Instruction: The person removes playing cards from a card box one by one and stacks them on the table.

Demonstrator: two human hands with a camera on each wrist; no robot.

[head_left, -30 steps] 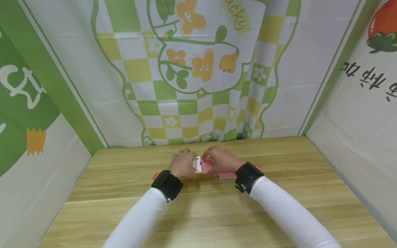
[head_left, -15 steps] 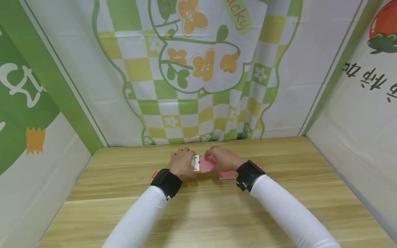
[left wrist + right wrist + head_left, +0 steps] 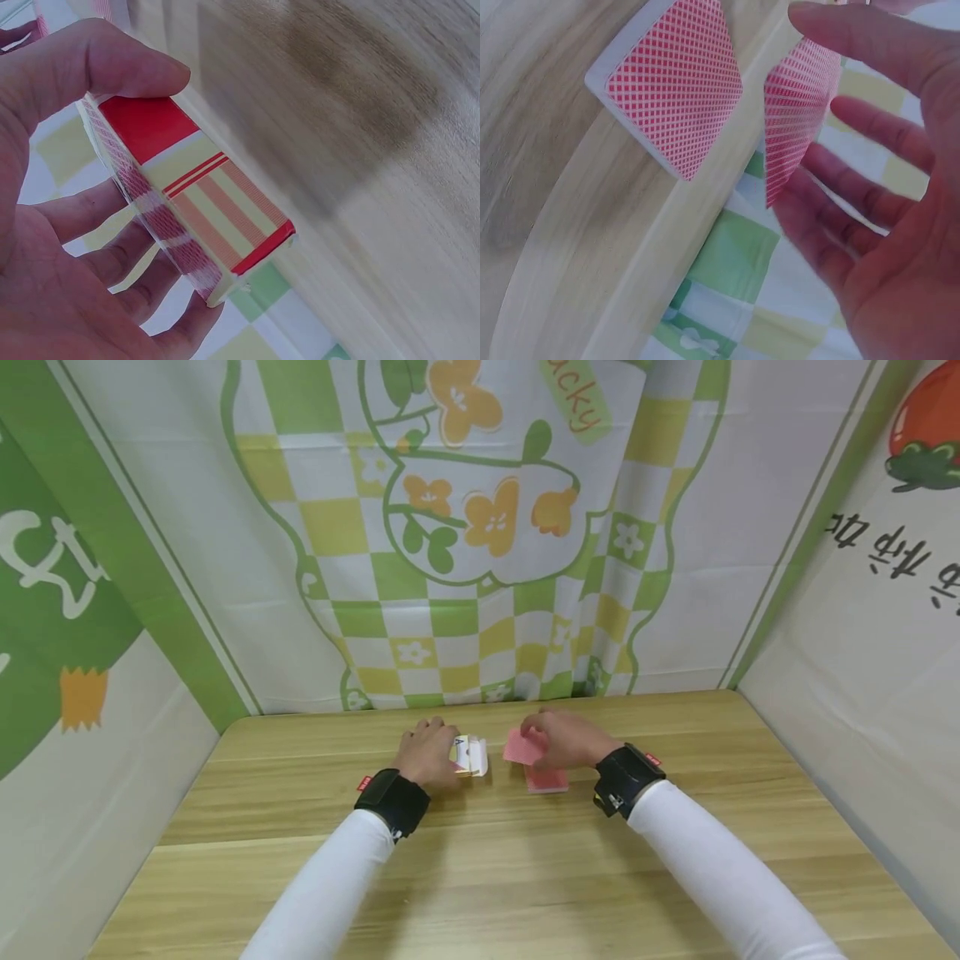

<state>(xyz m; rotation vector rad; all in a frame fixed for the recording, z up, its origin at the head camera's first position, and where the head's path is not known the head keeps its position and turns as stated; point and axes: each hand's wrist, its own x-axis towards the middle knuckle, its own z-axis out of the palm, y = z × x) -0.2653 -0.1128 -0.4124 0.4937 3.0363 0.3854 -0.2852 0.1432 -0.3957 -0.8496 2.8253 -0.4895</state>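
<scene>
My left hand (image 3: 427, 752) grips a small playing-card box (image 3: 469, 756) between thumb and fingers. In the left wrist view, the box (image 3: 202, 187) has red and striped sides, with the thumb on one face and fingertips along the opposite edge. Its white end flap stands out towards the right in the head view. To the right, my right hand (image 3: 570, 739) pinches a thin red-backed playing card (image 3: 799, 112) by its edges. Just beneath and nearer to me lies a stack of playing cards (image 3: 679, 90), red checked backs up, partly overlapped by the hand in the head view.
The wooden table (image 3: 480, 877) runs back to a hanging checked cloth (image 3: 480, 610) close behind both hands. White printed cloth walls (image 3: 862, 635) stand along the left and right sides.
My right hand has moved right with the red-backed card, away from the box and over the stack. The left hand has shifted slightly left with the box, whose open flap end now shows.
</scene>
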